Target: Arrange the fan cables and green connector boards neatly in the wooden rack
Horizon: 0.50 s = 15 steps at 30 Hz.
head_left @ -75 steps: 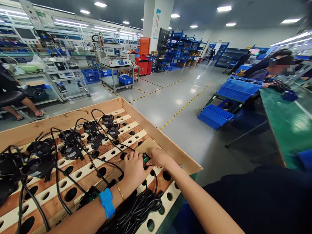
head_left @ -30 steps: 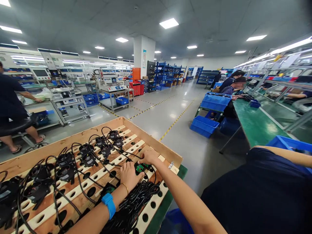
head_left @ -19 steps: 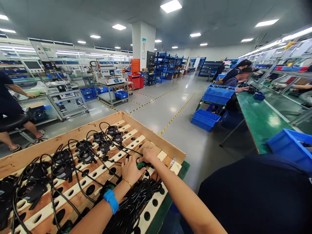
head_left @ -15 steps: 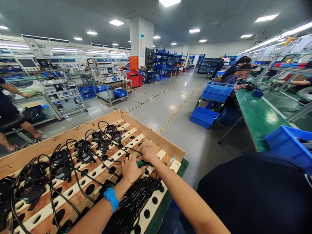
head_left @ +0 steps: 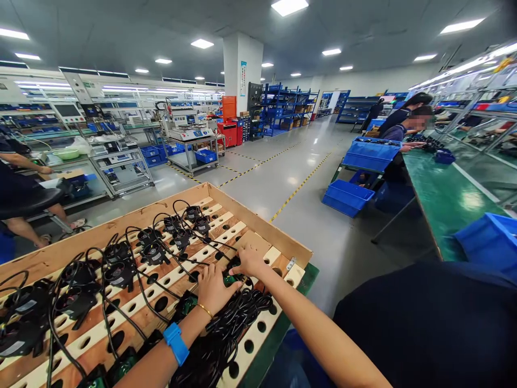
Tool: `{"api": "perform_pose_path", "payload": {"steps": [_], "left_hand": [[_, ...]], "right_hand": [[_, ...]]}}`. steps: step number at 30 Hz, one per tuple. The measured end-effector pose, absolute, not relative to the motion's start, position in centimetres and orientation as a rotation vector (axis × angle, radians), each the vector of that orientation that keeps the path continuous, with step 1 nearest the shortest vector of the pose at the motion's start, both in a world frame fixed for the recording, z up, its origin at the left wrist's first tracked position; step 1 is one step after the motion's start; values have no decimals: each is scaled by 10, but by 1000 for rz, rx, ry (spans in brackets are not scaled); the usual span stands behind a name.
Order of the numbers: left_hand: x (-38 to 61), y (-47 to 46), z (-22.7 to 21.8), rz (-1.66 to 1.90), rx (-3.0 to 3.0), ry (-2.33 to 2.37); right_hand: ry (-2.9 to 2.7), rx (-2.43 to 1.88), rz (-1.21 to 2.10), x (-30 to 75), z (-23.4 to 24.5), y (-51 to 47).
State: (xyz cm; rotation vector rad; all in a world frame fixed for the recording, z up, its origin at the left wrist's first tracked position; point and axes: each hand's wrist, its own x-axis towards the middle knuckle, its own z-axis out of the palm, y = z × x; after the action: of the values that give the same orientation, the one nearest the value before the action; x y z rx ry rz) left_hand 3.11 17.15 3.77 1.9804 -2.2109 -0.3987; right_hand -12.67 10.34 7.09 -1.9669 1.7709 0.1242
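Note:
In the head view, a small green circuit board (head_left: 229, 279) with black parts lies between my two hands over the slatted wooden tray (head_left: 258, 211). My left hand (head_left: 216, 289), with a blue band at the wrist, holds its near left side, thumb and fingers bent around it. My right hand (head_left: 251, 261) grips the far right end, with its fingertips partly hidden. Just below the hands lies a bundle of black cables (head_left: 238, 312). Black fans (head_left: 154, 252) on cables stand in pairs along the tray's left side. Another green board (head_left: 188, 304) sits beside my left wrist.
The tray rests on a green-topped table (head_left: 309, 277). A person's dark-clothed body (head_left: 420, 323) is close on my right. Beyond are blue bins (head_left: 348, 196), a green workbench (head_left: 438, 183) with a seated worker, and another person (head_left: 24, 188) at far left.
The view has turned slightly left, so the scene sits further right. Both hands stay at the circuit board; my left thumb and fingers have spread a little and the right hand has shifted slightly.

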Motion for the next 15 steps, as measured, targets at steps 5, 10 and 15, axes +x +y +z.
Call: {"api": "perform_pose_path", "payload": {"steps": [5, 10, 15], "left_hand": [[26, 174, 38, -311, 2003, -2229], [34, 182, 44, -282, 1995, -2259], [36, 183, 50, -279, 1936, -2324]], "right_hand": [[1725, -1876, 111, -131, 69, 95], [1790, -1777, -139, -148, 76, 92], [1836, -1760, -504, -169, 74, 150]]}}
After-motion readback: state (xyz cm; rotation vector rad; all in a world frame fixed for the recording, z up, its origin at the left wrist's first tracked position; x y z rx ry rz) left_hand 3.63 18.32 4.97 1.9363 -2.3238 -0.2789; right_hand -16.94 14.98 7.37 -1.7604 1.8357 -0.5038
